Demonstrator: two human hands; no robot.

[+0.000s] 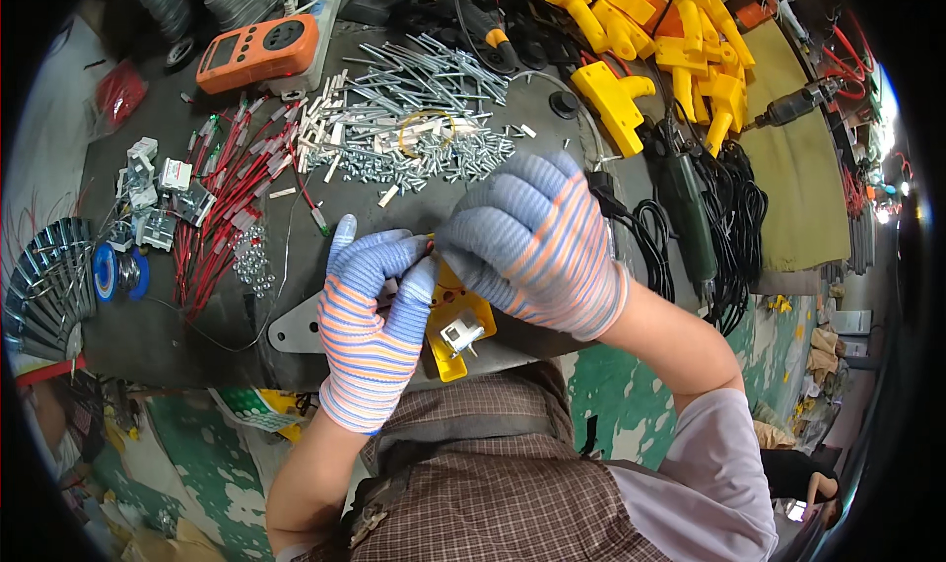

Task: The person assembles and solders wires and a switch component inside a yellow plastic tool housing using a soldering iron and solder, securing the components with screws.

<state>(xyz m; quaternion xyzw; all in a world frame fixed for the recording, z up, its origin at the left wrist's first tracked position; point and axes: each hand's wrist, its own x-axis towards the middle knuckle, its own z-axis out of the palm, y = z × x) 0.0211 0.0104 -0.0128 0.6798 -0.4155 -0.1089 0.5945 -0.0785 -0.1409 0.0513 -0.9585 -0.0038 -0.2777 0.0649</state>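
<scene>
Both of my hands wear blue, orange and white striped knit gloves. The fingertips of my left hand (pixel 372 311) pinch together beside those of my right hand (pixel 537 247), and a tiny reddish-yellow bit shows between them. What it is, the fingers hide. Just below, a yellow plastic housing half (pixel 480 314) lies at the bench's near edge, partly covered by the hands. A small white and metal switch (pixel 460 333) rests on it. From behind my left hand a flat grey metal plate with holes (pixel 296 328) sticks out to the left.
Across the bench lie screws (pixel 434 158), long bolts (pixel 424 74), red wires (pixel 229 183), white switches (pixel 175 175) and a solder spool (pixel 120 272). An orange meter (pixel 258 54) stands at far left. Yellow housings (pixel 613 104), black cables (pixel 734 227) and a green power tool (pixel 687 207) crowd the right.
</scene>
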